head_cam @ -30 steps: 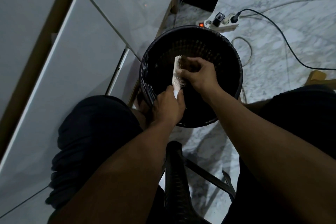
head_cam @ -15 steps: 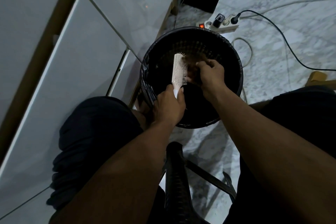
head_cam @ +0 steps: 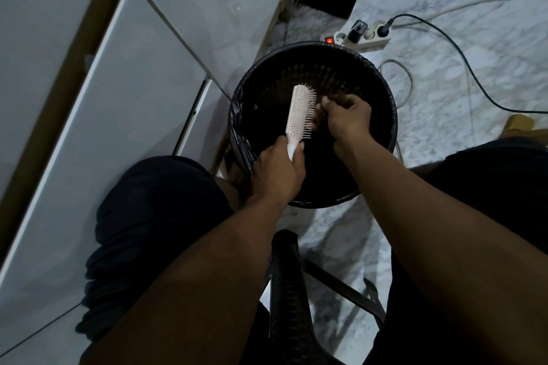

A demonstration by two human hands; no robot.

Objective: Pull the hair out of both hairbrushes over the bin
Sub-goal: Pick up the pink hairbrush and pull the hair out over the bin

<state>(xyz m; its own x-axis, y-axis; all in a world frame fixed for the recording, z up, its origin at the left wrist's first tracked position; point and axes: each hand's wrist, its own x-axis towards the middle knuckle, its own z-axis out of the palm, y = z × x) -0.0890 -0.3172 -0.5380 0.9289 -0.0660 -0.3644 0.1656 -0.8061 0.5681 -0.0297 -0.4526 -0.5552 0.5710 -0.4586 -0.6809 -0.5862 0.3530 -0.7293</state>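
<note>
Head view looking down, left hand (head_cam: 277, 169) closed around the handle of a pale hairbrush (head_cam: 299, 112), brush head sticking up beyond the fist over the black bin (head_cam: 385, 92), right hand (head_cam: 347, 118) pinched against the bristles, hair too dark to make out

Bare forearms, no sleeves; dark clothing (head_cam: 154, 216) over knees.

1 head-worn camera looks steeply down, close over the bin (head_cam: 388, 139) between the knees.

Left hand (head_cam: 277, 175) fisted; right hand (head_cam: 347, 120) fingers pinched.
</note>
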